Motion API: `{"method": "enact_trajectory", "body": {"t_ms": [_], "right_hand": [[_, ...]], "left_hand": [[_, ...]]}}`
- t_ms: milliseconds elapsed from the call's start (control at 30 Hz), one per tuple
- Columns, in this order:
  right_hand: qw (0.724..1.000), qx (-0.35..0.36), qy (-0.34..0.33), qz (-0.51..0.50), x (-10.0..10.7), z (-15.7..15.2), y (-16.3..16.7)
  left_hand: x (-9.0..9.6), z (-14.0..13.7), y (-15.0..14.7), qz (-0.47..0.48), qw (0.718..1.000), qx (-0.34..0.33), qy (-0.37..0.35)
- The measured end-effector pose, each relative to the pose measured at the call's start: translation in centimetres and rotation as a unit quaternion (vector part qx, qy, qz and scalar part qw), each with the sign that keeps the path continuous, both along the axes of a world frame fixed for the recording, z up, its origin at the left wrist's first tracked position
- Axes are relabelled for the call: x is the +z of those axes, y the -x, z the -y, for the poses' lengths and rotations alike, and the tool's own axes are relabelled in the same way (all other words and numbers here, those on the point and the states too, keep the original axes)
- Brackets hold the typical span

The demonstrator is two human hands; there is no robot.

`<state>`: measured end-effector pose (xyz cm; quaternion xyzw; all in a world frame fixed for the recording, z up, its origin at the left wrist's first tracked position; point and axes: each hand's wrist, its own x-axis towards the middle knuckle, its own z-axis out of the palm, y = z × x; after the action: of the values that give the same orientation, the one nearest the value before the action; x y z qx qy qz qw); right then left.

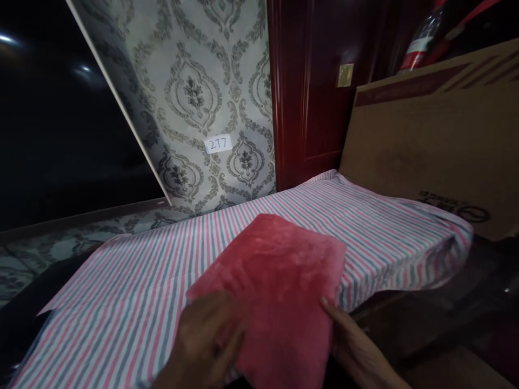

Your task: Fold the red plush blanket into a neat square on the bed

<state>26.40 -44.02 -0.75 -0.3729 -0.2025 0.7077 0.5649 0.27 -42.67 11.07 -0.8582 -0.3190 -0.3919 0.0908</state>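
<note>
A pinkish-red plush cloth [279,270], smooth and velvety, lies partly on a striped sheet [162,292], its near end hanging toward me. My left hand [206,337], a little blurred, has its fingers curled at the cloth's lower left edge and appears to pinch it. On the opposite side, my right hand [352,337] grips the right edge, thumb on top and the other fingers hidden underneath. Whether the cloth is folded in layers cannot be made out.
A large cardboard box [430,140] leans at the right, with a red-labelled bottle [421,43] behind it. A dark screen [68,119] fills the upper left. Patterned wallpaper with a paper label [218,143] reading 277 adjoins a dark red door [312,81].
</note>
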Motion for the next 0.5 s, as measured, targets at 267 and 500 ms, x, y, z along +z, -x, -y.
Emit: {"method": "enact_trajectory", "body": {"t_ms": [267, 500], "right_hand": [[0.999, -0.043, 0.003, 0.004, -1.1, -0.7, 0.5], [0.997, -0.065, -0.03, 0.022, -1.4, -0.9, 1.0]], "left_hand": [[-1.5, -15.7, 3.9, 0.093, 0.903, 0.162, 0.386], [-3.2, -16.4, 4.7, 0.142, 0.87, 0.055, 0.469]]}}
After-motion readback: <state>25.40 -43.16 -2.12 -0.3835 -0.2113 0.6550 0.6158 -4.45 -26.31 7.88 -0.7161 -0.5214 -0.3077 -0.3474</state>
